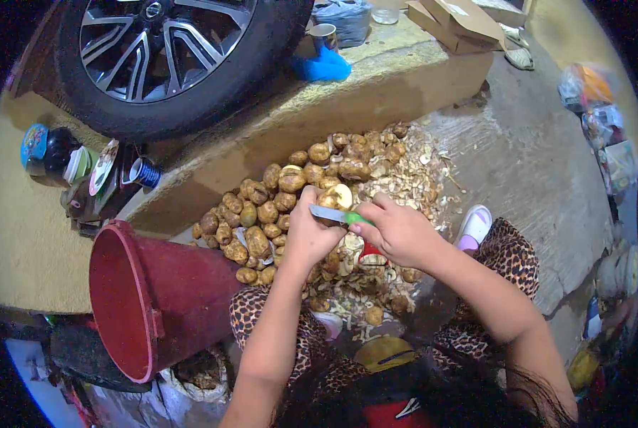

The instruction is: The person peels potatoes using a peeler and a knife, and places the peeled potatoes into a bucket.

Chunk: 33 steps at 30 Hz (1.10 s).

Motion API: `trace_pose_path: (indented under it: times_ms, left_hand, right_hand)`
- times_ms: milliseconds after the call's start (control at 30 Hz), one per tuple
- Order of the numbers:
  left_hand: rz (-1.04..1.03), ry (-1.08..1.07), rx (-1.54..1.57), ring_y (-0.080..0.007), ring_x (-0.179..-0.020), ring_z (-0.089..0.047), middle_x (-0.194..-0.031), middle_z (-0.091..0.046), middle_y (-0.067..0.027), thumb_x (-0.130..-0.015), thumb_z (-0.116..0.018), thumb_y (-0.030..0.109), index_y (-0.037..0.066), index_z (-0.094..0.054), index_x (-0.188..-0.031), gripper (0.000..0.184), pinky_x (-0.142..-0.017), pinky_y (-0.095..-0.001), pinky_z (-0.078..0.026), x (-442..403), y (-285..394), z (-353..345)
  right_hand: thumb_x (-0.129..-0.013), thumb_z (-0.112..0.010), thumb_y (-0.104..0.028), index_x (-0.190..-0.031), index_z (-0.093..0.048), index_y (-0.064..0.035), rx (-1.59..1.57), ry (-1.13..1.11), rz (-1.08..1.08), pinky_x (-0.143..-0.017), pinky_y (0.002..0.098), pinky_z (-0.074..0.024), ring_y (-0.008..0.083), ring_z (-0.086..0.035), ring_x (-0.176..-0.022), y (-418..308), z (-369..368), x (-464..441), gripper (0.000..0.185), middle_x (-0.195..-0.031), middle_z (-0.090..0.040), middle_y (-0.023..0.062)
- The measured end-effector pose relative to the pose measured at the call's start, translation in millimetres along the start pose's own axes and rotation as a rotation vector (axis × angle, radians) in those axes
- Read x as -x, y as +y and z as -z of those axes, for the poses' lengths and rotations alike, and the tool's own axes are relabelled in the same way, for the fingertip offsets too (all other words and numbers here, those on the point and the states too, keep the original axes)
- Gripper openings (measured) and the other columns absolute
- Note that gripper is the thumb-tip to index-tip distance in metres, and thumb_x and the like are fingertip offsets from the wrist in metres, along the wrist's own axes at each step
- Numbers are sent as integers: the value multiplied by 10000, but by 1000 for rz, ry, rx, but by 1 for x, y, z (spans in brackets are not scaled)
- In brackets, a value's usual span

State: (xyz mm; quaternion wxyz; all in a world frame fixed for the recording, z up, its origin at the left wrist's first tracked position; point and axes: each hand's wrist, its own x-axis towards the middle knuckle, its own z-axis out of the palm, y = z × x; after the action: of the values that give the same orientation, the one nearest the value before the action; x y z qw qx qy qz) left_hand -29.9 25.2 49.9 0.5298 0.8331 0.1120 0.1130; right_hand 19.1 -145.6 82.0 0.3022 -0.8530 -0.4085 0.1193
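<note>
My left hand (310, 232) is wrapped round a partly peeled potato (342, 195), its pale flesh bare at the upper end and brown skin below. In my right hand (397, 232) is a small knife (327, 212) with a green handle. The blade points left and lies across the near side of the potato, close to my left fingers. Behind and to the left of both hands spreads a heap of brown, unpeeled potatoes (258, 244). Pale peelings (422, 171) cover the floor on the right of the heap and below my hands.
A large red bucket (190, 285) lies tipped at the left, its mouth facing left. Behind the potatoes runs a raised concrete ledge (376, 93), bearing a car wheel (262, 78), a cup (323, 36) and cardboard boxes (454, 25). Bagged items (597, 107) line the right side.
</note>
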Motion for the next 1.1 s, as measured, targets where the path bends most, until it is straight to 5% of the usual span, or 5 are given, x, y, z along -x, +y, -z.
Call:
trace_pose_path:
  times_ms: [267, 500, 767, 967, 1100]
  left_hand:
    - [-40, 111, -73, -132, -692, -526, -734, -549, -82, -576, -716, 91, 13, -444, -884, 418, -624, -290, -440, 2, 3, -3]
    - [-101, 74, 374, -118, -778, -568, -876, -576, -66, -571, -707, -6, 5, -448, -957, 465, -735, -271, -480, 10, 21, 19]
    - [-173, 190, -206, -188, -803, -595, -878, -597, -114, -573, -722, 58, 3, -461, -915, 434, -694, -300, -475, -3, -13, 17]
    - [-61, 91, 243, -148, -795, -588, -873, -594, -105, -593, -705, 25, 6, -458, -907, 400, -662, -283, -476, 0, -4, 5]
    - [-103, 126, 159, -137, -802, -575, -864, -588, -90, -595, -704, 28, 9, -455, -922, 412, -693, -284, -470, 0, 0, 6]
  right_hand:
    - [-888, -386, -441, -957, -525, -75, -41, 57, 26, -659, 468, -465, 380, -566, -759, 10, -3, -8, 398, -858, -517, 185]
    - [-911, -371, -366, -807, -541, -11, -98, 141, -184, -686, 463, -427, 392, -543, -789, 66, 15, -22, 406, -771, -561, 214]
    - [-908, -380, -396, -938, -532, -59, -156, 42, 99, -700, 443, -445, 366, -543, -775, 3, 5, 5, 371, -848, -486, 175]
    - [-895, -387, -426, -997, -525, -78, -56, 7, 70, -668, 462, -472, 364, -564, -776, -4, 2, -6, 388, -875, -513, 168]
    - [-891, -382, -441, -1011, -525, -94, -13, 61, 81, -632, 460, -482, 363, -576, -730, -3, 2, -10, 394, -881, -525, 162]
